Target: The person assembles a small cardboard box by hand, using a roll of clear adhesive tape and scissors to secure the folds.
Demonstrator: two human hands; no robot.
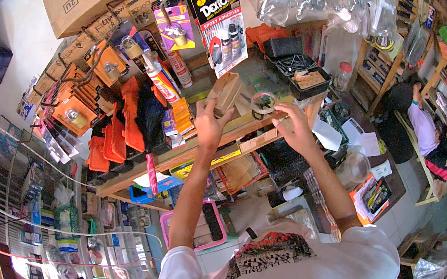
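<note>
Left grip (pixel 210 123) closes on a small brown box (pixel 227 89) above the tabletop's (pixel 223 138) near edge, long axis slanting away rightward; right grip (pixel 295 125) pinches a clear tape roll (pixel 254 105); a hanging adhesive pack (pixel 224 32) crowds behind, black tray (pixel 313 90) rightward

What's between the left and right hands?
Head view: a clear ring near the right hand, the brown box at the left hand, and the wooden edge lower down.

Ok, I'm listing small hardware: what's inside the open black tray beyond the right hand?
The black tray holds dark screw-like pieces and tan pieces; whatever lies beneath them is hidden.
</note>
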